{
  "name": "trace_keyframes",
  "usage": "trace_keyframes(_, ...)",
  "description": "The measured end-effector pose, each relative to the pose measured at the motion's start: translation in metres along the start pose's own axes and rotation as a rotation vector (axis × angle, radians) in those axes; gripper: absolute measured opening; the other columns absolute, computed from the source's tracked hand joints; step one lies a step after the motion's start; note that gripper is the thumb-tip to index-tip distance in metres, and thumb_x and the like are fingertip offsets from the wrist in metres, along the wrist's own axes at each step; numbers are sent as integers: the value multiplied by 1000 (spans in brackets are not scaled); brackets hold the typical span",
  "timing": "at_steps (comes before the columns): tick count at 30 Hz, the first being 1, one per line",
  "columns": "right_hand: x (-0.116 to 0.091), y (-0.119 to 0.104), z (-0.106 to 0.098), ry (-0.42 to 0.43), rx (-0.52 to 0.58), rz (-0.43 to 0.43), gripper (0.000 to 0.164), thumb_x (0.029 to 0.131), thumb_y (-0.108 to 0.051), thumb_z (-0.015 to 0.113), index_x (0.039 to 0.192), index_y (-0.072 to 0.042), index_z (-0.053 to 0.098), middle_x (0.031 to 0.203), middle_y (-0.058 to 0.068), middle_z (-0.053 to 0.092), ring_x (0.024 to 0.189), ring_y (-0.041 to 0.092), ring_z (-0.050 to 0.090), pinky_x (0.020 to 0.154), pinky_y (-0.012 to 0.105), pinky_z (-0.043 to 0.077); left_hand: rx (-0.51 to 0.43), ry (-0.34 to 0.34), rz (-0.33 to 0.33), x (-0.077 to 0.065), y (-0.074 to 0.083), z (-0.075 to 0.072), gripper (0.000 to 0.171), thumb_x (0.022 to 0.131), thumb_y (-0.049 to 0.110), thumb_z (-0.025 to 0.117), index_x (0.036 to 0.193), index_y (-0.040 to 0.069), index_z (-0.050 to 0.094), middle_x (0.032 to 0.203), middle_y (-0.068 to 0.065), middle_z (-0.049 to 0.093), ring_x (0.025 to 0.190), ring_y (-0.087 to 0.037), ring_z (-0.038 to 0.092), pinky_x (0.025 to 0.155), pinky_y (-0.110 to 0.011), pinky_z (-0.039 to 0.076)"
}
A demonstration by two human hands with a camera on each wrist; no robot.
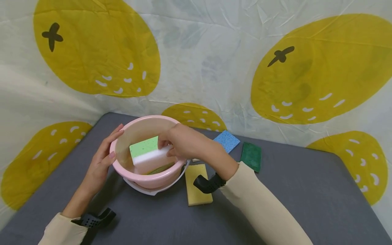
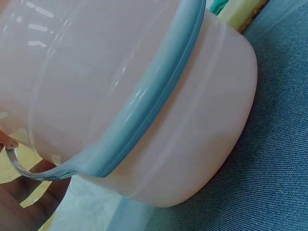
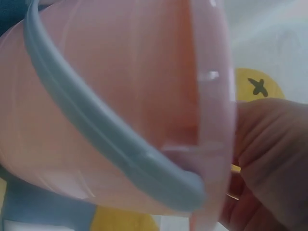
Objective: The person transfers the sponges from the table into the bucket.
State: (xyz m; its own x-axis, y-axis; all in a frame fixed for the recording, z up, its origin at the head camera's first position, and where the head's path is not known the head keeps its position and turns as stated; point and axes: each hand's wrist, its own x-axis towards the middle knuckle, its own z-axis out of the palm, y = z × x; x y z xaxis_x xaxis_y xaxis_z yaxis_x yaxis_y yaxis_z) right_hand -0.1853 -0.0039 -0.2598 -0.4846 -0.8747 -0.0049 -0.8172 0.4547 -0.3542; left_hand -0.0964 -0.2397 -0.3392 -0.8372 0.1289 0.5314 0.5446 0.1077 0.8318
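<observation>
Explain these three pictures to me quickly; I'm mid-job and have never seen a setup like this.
There is no robot here, just a person's two bare hands. The wide picture comes from a camera on the head, looking forward and down. The other two come from cameras on the left and right wrists; each shows mostly the outside of the pink bucket and its handle, close up.

The left hand steadies the bucket at its rim. The right hand reaches inside, holding a green-and-white sponge.

Around the bucket on the dark grey surface lie a yellow sponge, a blue speckled sponge and a dark green pad. Something yellowish is also inside the bucket, mostly hidden.
</observation>
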Motion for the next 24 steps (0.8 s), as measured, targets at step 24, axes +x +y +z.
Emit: trace_keyframes(24,12,4,5,-95,-31,-18,10,76,-9,69,82,-12,63,75,-2,55,69,11,47,64,20,40,12,3,-4,1,1,-1,50,85,-5,33,135,-4,30,145,-17,16,132,-27,11,101,-21,20)
